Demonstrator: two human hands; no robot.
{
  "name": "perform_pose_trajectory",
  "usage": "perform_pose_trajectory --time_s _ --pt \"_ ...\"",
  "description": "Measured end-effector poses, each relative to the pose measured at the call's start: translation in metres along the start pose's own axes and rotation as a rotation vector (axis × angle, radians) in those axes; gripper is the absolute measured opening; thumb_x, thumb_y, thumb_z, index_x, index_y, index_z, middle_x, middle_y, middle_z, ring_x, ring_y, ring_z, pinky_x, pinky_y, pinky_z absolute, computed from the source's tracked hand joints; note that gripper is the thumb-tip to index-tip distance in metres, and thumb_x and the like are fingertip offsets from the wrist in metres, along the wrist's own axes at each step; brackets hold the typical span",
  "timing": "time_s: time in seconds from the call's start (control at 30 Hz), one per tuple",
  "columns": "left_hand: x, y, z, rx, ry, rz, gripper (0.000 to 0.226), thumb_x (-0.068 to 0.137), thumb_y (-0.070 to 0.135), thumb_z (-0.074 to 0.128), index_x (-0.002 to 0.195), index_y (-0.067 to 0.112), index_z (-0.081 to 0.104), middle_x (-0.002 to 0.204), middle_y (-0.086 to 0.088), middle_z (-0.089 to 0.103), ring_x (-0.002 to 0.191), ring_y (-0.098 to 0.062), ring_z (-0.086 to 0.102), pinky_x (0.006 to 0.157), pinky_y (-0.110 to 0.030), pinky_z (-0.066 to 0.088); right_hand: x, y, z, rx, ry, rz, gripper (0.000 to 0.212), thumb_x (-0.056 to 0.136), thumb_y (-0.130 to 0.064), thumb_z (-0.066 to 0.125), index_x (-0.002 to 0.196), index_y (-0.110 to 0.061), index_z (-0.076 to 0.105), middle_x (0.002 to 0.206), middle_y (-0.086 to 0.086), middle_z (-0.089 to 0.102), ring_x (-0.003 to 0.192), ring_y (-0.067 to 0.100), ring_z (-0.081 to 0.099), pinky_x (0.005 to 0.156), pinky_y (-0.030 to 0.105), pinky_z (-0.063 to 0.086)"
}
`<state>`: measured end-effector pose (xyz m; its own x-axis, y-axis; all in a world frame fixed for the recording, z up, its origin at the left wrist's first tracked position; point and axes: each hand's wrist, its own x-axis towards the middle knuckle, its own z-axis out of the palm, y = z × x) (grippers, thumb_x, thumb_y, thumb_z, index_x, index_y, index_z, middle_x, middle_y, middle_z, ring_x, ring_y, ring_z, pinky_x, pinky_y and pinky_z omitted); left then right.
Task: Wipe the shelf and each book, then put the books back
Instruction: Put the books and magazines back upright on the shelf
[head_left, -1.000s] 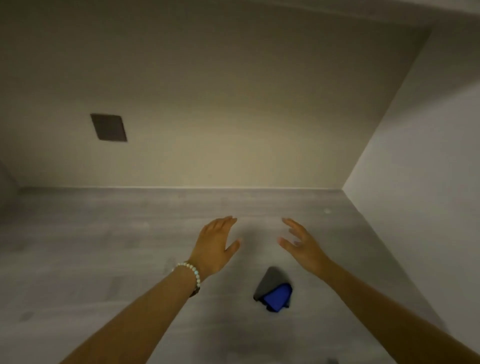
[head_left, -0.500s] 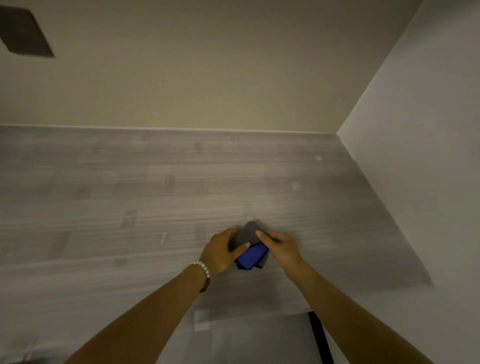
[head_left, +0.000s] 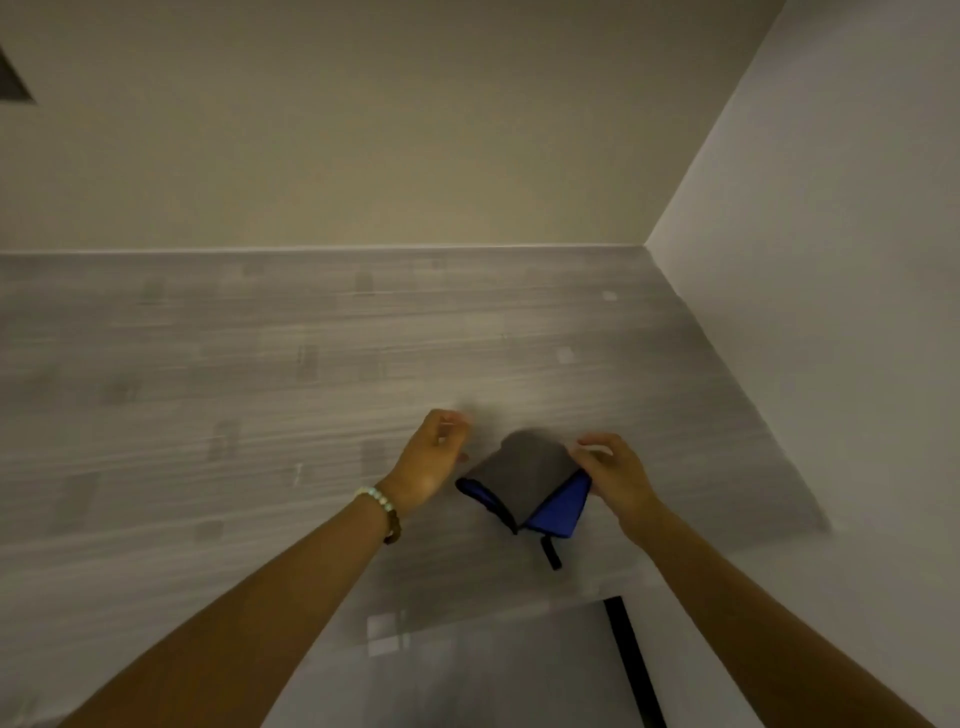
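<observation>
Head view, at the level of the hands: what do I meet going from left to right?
bead bracelet → left hand → grey and blue cloth → right hand → white side wall

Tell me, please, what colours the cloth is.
The cloth is grey and bright blue, dark-edged; head view.
</observation>
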<state>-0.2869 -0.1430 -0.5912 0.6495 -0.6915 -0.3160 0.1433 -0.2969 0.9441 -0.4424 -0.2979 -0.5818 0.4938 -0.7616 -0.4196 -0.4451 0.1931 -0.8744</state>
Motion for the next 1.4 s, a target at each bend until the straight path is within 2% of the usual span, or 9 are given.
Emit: perform_pose_trajectory --time_s 0.13,0.27,0.5,0.6,0.73,0.83,0.93,1.17,1.4 --pt "0.000 -0.030 0.007 0.383 -0.133 0.029 0.028 0.100 0.027 0.043 0.109 0.006 0.058 0.106 -0.006 0.061 0.095 -0.017 0.056 0.076 -0.015 0.041 -0.007 0.040 -0.010 -0.303 0.041 -0.264 0.023 0.084 -0.019 0.071 0.104 -0.011 0.060 0.102 0.002 0.061 0.092 0.015 0.055 0.068 0.001 0.039" --pt "-0.001 -0.036 0.016 0.530 -0.145 0.060 0.026 0.095 0.029 0.053 0.106 0.006 0.062 0.103 -0.007 0.063 0.096 -0.021 0.058 0.083 -0.025 0.042 -0.024 0.064 0.007 -0.460 -0.194 -0.442 0.038 0.070 -0.038 0.081 0.098 -0.019 0.065 0.099 -0.009 0.057 0.093 0.011 0.055 0.083 0.017 0.044" --pt "-0.002 -0.012 0.027 0.127 -0.146 -0.060 0.019 0.092 0.006 0.057 0.108 0.008 0.048 0.083 -0.011 0.058 0.050 -0.006 0.063 0.050 -0.017 0.052 -0.022 0.080 0.035 -0.837 -0.047 -0.446 0.065 0.065 -0.054 0.078 0.114 -0.018 0.054 0.117 -0.001 0.051 0.108 0.020 0.046 0.088 0.031 0.039" --pt "-0.003 0.010 0.029 0.014 -0.240 -0.170 0.019 0.098 0.008 0.045 0.116 0.014 0.051 0.085 -0.010 0.058 0.052 -0.011 0.063 0.050 -0.018 0.053 -0.023 0.071 0.035 -0.567 0.007 -0.488 0.053 0.066 -0.053 0.075 0.096 -0.013 0.058 0.094 -0.003 0.056 0.089 0.018 0.052 0.077 0.027 0.044" --pt "0.001 0.043 0.015 0.145 -0.328 -0.086 0.026 0.099 0.025 0.044 0.112 0.015 0.063 0.093 -0.002 0.060 0.073 -0.009 0.054 0.062 -0.015 0.045 -0.026 0.026 0.013 -0.254 -0.077 -0.497 0.009 0.084 -0.016 0.072 0.080 -0.012 0.065 0.073 0.000 0.062 0.068 0.009 0.057 0.065 0.019 0.045" --pt "0.001 0.068 0.005 0.320 -0.455 0.106 0.014 0.085 0.028 0.066 0.097 0.022 0.068 0.094 0.008 0.065 0.083 0.006 0.057 0.078 -0.008 0.041 -0.028 -0.024 -0.011 -0.054 -0.185 -0.359 0.003 0.087 -0.011 0.067 0.085 -0.011 0.069 0.072 -0.001 0.067 0.066 0.004 0.061 0.062 0.016 0.048" --pt "0.010 0.081 0.005 0.111 -0.487 0.086 0.017 0.089 0.020 0.062 0.105 0.021 0.067 0.103 0.006 0.070 0.096 -0.002 0.064 0.088 -0.014 0.047 -0.021 -0.060 -0.031 0.081 -0.276 -0.234 0.008 0.086 -0.017 0.066 0.094 -0.016 0.068 0.080 -0.001 0.070 0.074 0.009 0.066 0.064 0.020 0.053" --pt "0.049 0.023 0.031 0.142 -0.101 -0.070 0.006 0.093 0.016 0.058 0.092 0.010 0.059 0.089 -0.015 0.066 0.082 -0.027 0.063 0.077 -0.045 0.054 0.035 -0.022 -0.019 -0.258 0.052 -0.238 0.018 0.084 -0.017 0.072 0.096 -0.012 0.060 0.095 0.003 0.062 0.083 0.015 0.057 0.075 0.023 0.044" --pt "0.070 -0.027 0.024 0.231 0.150 -0.120 0.017 0.093 0.012 0.057 0.103 0.000 0.063 0.103 -0.020 0.067 0.098 -0.036 0.062 0.087 -0.042 0.051 0.039 0.036 0.012 -0.389 -0.106 -0.074 0.025 0.082 -0.029 0.074 0.082 -0.005 0.067 0.082 0.010 0.066 0.080 0.020 0.061 0.077 0.035 0.055"
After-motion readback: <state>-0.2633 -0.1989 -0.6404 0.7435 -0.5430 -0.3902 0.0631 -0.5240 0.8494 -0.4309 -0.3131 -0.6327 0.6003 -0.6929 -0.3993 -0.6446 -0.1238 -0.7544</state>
